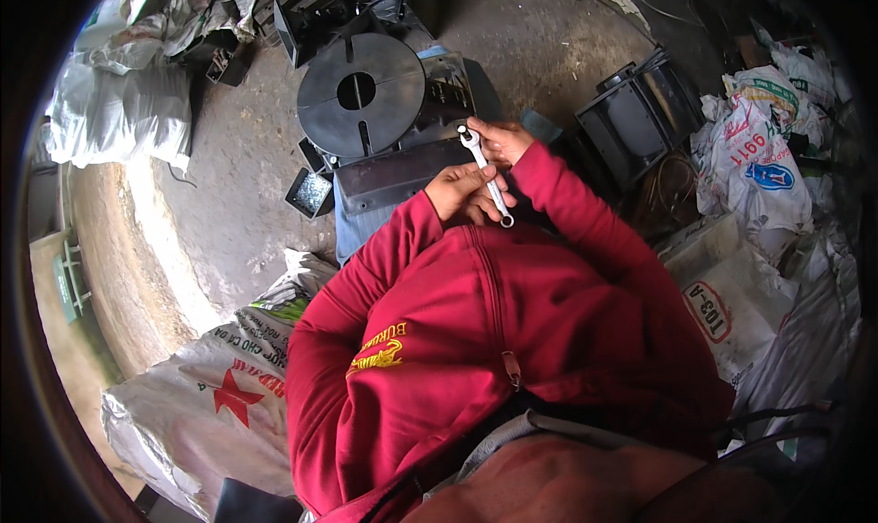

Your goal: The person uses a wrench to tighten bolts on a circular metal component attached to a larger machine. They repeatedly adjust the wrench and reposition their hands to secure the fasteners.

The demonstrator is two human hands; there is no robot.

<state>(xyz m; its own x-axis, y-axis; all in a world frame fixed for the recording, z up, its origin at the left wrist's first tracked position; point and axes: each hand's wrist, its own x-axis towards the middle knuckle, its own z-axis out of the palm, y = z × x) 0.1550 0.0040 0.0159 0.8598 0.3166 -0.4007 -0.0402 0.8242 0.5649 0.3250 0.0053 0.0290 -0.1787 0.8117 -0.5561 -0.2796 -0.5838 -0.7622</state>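
Note:
My left hand [457, 192] is closed round the shaft of a silver combination wrench [489, 180], close in front of my red jacket. Its ring end points toward me, and the other end points away. At that far end my right hand [501, 143] is closed, thumb and fingers pinched beside the wrench head. A small dark piece shows at the wrench head, too small to name. Just beyond my hands lies a round black metal disc [320, 98] with a central hole and slots. A black metal plate [384, 177] sits at its near side.
A small square tray [310, 194] of shiny metal pieces stands left of the disc. Black metal frames [636, 121] lie to the right. White sacks [759, 148] are piled at far right, another sack [201, 404] at lower left, and plastic-wrapped bundles [123, 107] at upper left.

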